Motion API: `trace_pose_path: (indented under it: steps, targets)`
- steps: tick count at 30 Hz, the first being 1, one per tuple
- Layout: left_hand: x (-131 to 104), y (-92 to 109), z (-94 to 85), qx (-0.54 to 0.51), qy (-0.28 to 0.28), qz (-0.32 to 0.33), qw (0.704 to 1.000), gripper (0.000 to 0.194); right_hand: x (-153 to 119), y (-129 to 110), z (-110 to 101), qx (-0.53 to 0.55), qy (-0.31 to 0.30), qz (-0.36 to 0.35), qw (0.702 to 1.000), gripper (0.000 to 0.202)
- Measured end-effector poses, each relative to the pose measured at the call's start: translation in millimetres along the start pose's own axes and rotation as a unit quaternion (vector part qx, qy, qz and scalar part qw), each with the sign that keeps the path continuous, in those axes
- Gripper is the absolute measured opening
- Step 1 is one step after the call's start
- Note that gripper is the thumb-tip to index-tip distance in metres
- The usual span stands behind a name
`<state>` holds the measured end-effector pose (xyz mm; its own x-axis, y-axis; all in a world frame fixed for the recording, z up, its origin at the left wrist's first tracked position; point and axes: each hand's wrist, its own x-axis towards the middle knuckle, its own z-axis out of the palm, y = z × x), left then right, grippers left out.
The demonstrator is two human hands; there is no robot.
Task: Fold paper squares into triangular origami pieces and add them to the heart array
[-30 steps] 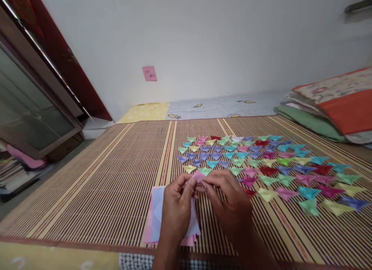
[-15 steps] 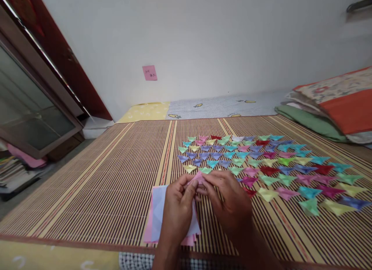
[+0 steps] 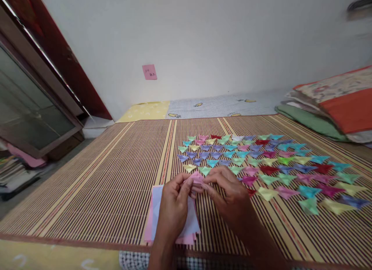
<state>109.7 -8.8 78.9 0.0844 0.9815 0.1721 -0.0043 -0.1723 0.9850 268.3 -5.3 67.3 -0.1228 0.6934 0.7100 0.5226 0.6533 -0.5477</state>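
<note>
A small pink folded paper boat [image 3: 197, 177] is held up between both hands. My left hand [image 3: 176, 198] pinches its left end between thumb and fingers. At the right end, the thumb and index finger of my right hand [image 3: 231, 192] close on the paper. Beneath my left hand and wrist lies a stack of square paper [image 3: 157, 204], pale blue on top with pink sheets showing at the edges. Beyond and to the right of my hands, rows of folded paper boats [image 3: 269, 179] in many colours stand on the striped mat [image 3: 116, 184].
Folded bedding [image 3: 345, 107] is piled at the far right. A pink note [image 3: 149, 72] sticks to the white wall [image 3: 203, 37]. At the left are a glass-fronted cabinet door [image 3: 31, 103] and a pile of books [image 3: 17, 173] on the floor.
My hands have drawn slightly apart, and the pink paper shows wider between them. My right fingers have shifted to the paper's right tip.
</note>
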Motion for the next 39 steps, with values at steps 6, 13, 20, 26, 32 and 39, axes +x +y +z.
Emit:
trace_pose_path:
  steps: [6,13,20,26,32,39]
  targets:
    - [0.7,-2.1,-3.0,0.013,-0.034,0.005,0.999,0.03,1.5,-2.6,-0.1,0.049,0.011,0.025,0.998,0.015]
    - [-1.2,0.3,-1.8,0.029,-0.042,0.016,0.999,0.026,1.3,-9.1,2.7,0.059,0.022,0.097,0.993,0.018]
    - [0.7,-0.2,3.9,0.009,-0.002,-0.007,1.0,0.02,-2.4,-8.7,5.4,0.047,0.012,0.118,0.992,0.017]
    - [1.7,-0.4,6.6,-0.021,0.008,-0.015,1.0,0.019,-1.6,-10.2,5.3,0.07,0.002,0.131,0.989,0.018]
    - [2.9,-3.9,5.6,-0.045,0.057,-0.032,0.997,0.02,2.2,-11.3,-0.8,0.165,-0.054,0.248,0.953,0.016]
    - [3.0,-14.0,1.4,-0.094,0.067,-0.045,0.992,0.026,4.7,-15.5,-1.1,0.233,-0.108,0.246,0.935,0.018]
